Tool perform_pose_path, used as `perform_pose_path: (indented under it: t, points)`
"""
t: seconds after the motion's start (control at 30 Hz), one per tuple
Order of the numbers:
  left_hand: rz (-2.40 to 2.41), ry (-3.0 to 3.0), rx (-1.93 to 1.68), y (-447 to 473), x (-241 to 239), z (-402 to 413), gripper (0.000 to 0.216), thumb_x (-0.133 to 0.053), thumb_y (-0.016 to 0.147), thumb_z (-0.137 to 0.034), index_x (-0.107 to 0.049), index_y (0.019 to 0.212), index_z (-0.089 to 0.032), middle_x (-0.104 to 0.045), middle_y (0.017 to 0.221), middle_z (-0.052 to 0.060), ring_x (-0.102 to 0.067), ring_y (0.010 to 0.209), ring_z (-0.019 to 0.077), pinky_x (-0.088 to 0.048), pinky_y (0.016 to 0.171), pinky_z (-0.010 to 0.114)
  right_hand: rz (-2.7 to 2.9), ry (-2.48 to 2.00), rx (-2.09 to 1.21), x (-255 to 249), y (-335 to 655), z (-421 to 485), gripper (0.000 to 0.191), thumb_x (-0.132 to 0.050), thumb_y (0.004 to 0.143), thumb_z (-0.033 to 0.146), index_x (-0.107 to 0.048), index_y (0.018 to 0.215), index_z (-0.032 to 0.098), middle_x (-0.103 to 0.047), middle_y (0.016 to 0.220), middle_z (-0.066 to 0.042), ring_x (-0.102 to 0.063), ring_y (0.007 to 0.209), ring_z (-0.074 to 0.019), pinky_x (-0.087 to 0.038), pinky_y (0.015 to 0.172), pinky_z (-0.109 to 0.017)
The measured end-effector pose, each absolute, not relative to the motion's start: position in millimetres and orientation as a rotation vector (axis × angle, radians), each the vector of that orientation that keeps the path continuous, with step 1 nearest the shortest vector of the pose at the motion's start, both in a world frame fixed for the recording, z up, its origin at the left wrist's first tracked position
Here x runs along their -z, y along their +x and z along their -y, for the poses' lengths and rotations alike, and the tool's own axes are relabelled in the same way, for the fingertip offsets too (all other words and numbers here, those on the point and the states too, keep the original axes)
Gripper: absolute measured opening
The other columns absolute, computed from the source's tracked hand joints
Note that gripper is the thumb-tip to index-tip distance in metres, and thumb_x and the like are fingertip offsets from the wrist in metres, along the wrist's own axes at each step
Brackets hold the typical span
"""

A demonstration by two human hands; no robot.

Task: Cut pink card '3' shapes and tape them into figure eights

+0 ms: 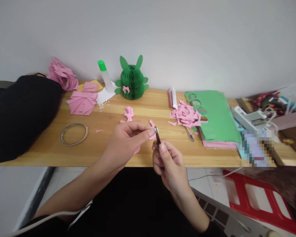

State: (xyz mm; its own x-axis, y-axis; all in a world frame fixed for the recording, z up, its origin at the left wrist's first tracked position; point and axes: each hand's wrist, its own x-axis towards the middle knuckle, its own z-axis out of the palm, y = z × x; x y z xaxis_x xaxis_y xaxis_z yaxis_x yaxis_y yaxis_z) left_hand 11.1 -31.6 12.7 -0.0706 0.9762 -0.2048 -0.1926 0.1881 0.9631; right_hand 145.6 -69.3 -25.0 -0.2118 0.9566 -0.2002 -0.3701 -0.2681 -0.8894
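Note:
Over the table's front half, my left hand pinches with thumb and index finger. A small whitish bit shows at its fingertips, too small to name. My right hand is closed around a thin dark tool that looks like tweezers. Its upper tip touches or nearly touches the left fingertips. Behind the left hand lie scalloped pink paper cutouts, and another pink cutout is partly covered by my fingers. A green honeycomb-paper figure with leaf-shaped ears stands by the wall, carrying a pink paper piece.
On the left are a black bag, a tape roll, pink paper sheets and a green-capped glue bottle. Pink scraps, a pen, green paper and a power strip lie right. A red stool stands below.

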Motion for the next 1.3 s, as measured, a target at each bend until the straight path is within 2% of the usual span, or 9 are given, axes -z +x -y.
perform_pose_path:
  t: [0.43,0.67,0.9,1.0,1.13,1.23,1.3]
  points:
    - [-1.12,0.857,-1.144,6.0,-8.8,31.5,0.009,-0.078,0.06,-0.023,-0.071,0.061,-0.018,-0.063,0.062,0.0,-0.054,0.059,0.0105,-0.043,0.052,0.021,0.892,-0.945,-1.718,21.3,145.9,68.8,0.038,-0.064,0.086,0.056,-0.053,0.079,0.02,-0.03,0.05,0.012,-0.017,0.039,-0.0034,-0.016,0.033,-0.016]
    - [-1.013,0.779,-1.031,-1.4,-9.8,30.8,0.021,-0.087,0.057,-0.028,-0.07,0.059,-0.017,-0.062,0.067,0.001,-0.055,0.062,0.0104,-0.045,0.056,0.021,0.927,-0.921,-1.759,18.9,147.5,72.9,0.037,-0.062,0.088,0.056,-0.053,0.08,0.02,-0.029,0.05,0.012,-0.016,0.038,-0.0032,-0.017,0.034,-0.017]
    - [-0.93,0.899,-0.982,-18.1,-14.1,34.2,0.02,-0.087,0.062,-0.03,-0.071,0.06,-0.018,-0.062,0.065,0.002,-0.057,0.064,0.0131,-0.05,0.061,0.025,1.033,-0.952,-1.71,22.8,156.8,75.0,0.035,-0.059,0.09,0.056,-0.054,0.085,0.021,-0.029,0.051,0.012,-0.017,0.039,-0.0047,-0.018,0.035,-0.019]
    - [-1.024,0.991,-1.077,-26.6,-18.3,32.4,0.014,-0.085,0.064,-0.027,-0.077,0.074,-0.022,-0.071,0.075,0.003,-0.065,0.071,0.016,-0.055,0.068,0.026,1.299,-1.043,-1.589,18.9,169.0,74.2,0.028,-0.058,0.093,0.048,-0.06,0.091,0.02,-0.034,0.057,0.009,-0.027,0.045,-0.0064,-0.023,0.041,-0.021]
    - [-1.062,1.309,-0.938,-33.6,-26.8,28.6,0.024,-0.078,0.073,-0.024,-0.076,0.097,-0.025,-0.076,0.086,0.004,-0.071,0.081,0.0205,-0.057,0.074,0.028,1.718,-1.142,-1.41,6.4,185.0,68.9,0.019,-0.058,0.094,0.038,-0.062,0.09,0.02,-0.043,0.061,0.006,-0.036,0.053,-0.0083,-0.029,0.049,-0.023]
    - [-1.077,1.538,-0.818,-34.5,-33.3,25.5,0.03,-0.081,0.071,-0.022,-0.077,0.101,-0.024,-0.076,0.089,0.006,-0.071,0.084,0.0227,-0.055,0.083,0.031,1.9,-1.205,-1.36,-1.6,192.1,64.7,0.021,-0.058,0.094,0.039,-0.061,0.085,0.019,-0.046,0.061,0.005,-0.041,0.053,-0.0091,-0.031,0.05,-0.024]
    - [-1.094,1.584,-0.773,-33.6,-36.9,23.4,0.031,-0.084,0.066,-0.021,-0.078,0.097,-0.023,-0.076,0.087,0.005,-0.07,0.086,0.0232,-0.052,0.089,0.029,1.953,-1.237,-1.343,-4.3,194.4,63.3,0.024,-0.057,0.094,0.041,-0.06,0.082,0.019,-0.046,0.059,0.005,-0.041,0.052,-0.0091,-0.032,0.05,-0.024]
